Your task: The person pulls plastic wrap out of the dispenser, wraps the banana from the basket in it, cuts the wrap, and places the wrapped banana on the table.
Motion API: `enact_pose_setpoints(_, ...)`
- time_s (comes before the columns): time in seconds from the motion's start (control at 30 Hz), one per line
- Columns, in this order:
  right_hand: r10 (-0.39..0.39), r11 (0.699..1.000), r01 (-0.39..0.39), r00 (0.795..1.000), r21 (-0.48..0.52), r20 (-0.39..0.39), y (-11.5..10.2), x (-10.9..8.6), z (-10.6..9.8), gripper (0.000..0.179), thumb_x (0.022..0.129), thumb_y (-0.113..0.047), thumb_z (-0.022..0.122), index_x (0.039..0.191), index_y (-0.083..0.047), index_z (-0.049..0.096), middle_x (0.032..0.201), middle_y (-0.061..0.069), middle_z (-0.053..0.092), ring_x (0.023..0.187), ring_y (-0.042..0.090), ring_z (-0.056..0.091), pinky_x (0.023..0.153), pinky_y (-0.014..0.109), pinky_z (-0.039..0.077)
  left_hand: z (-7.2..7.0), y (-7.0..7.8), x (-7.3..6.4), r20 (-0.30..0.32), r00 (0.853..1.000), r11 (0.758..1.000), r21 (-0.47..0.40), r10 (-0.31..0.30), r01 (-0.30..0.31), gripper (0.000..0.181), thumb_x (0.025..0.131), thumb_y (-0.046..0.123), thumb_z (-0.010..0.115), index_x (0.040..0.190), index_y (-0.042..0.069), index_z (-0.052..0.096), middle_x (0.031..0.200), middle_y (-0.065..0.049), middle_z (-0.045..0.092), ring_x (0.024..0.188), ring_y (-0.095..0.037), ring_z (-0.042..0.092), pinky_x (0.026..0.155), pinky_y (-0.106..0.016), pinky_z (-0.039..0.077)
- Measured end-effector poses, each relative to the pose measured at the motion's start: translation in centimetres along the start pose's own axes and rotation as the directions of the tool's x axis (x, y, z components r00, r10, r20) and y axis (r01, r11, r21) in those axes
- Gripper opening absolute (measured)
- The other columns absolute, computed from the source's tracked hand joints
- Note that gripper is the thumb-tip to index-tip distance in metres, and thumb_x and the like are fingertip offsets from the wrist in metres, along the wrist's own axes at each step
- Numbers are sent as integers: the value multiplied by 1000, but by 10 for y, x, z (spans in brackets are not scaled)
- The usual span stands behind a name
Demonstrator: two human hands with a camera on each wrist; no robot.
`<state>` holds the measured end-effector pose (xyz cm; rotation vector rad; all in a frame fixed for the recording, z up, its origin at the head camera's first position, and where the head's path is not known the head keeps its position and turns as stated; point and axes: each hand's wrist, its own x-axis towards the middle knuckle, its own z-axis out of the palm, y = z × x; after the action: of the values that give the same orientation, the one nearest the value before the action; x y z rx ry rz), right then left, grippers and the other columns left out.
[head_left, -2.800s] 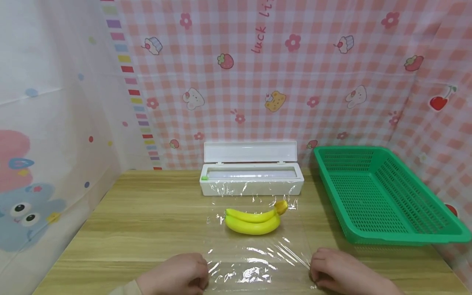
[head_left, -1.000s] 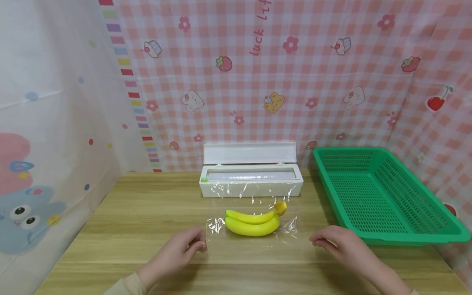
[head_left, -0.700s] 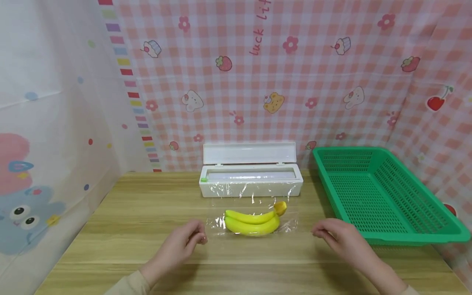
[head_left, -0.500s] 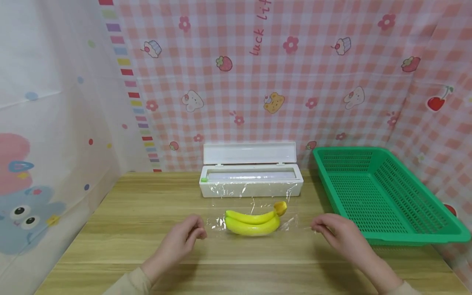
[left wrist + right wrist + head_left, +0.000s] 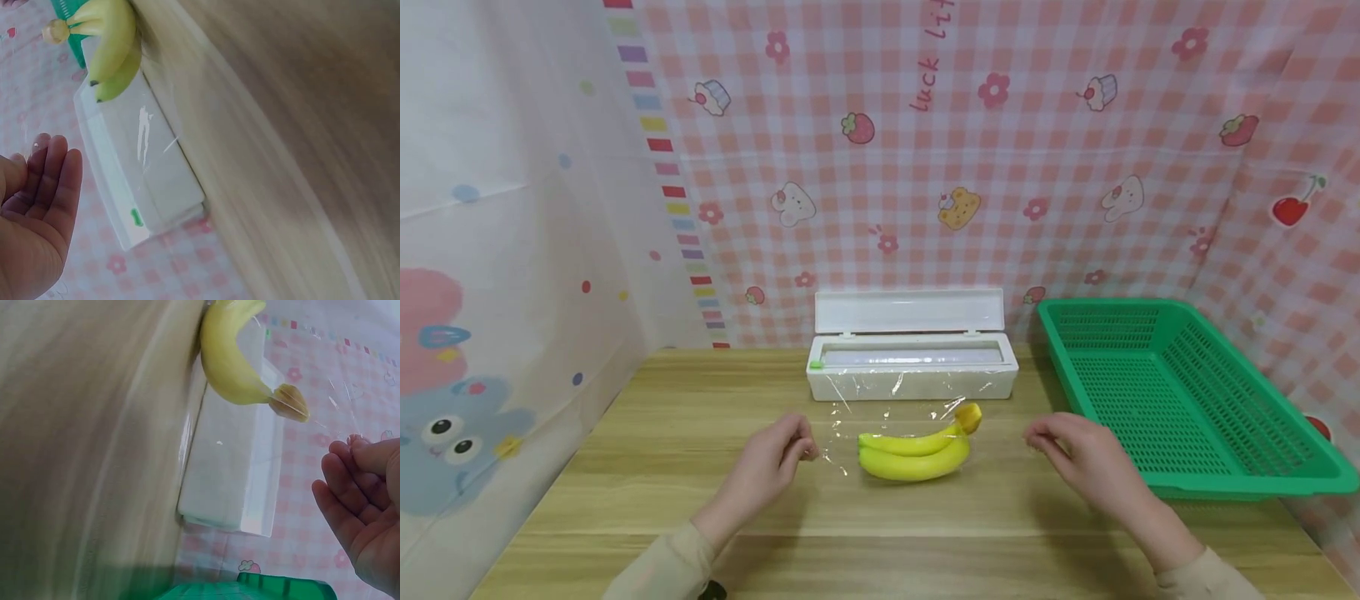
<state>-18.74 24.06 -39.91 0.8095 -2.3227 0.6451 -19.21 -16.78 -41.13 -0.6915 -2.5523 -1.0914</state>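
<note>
On either side of curved bananas [image 5: 913, 467], the left hand [image 5: 763, 462] and right hand [image 5: 1088, 458] pinch glossy, see-through film [image 5: 886, 413].

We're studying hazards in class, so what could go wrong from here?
The clear, creased film could crumple or cling to itself if the hands pull unevenly. The bananas, held by neither, might shift if the film drags. The box, also unheld, may slide under a hard tug.

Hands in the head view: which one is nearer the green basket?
The right hand, beside the green basket; the left hand is on the other side of the bananas.
</note>
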Motion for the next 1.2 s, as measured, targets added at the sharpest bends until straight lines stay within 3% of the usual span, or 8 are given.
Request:
enact_pose_setpoints(0.33,27,1000,-27,1000,5,14,0,11,2,21,77,6,76,87,-12,68,84,-6,64,77,8,58,65,31,56,3,-3,12,-37,998,998,5,-60,60,22,93,-10,60,84,9,54,80,1,65,78,-16,67,69,-20,57)
enact_pose_setpoints(0.67,166,985,-169,984,38,68,2,24,14,17,85,4,70,88,-11,64,80,-9,64,74,9,61,64,35,56,7,-10,16,-61,989,989,-65,-137,133,20,92,-12,58,85,6,54,78,-2,64,76,-16,66,68,-23,58)
enact_pose_setpoints(1.2,284,953,-293,953,81,106,7,47,25,3,88,-3,68,89,-3,65,75,-4,63,72,15,60,63,32,54,13,-22,24,-37,950,930,-219,-309,294,16,93,-12,54,84,0,52,75,-7,66,72,-20,68,64,-27,60)
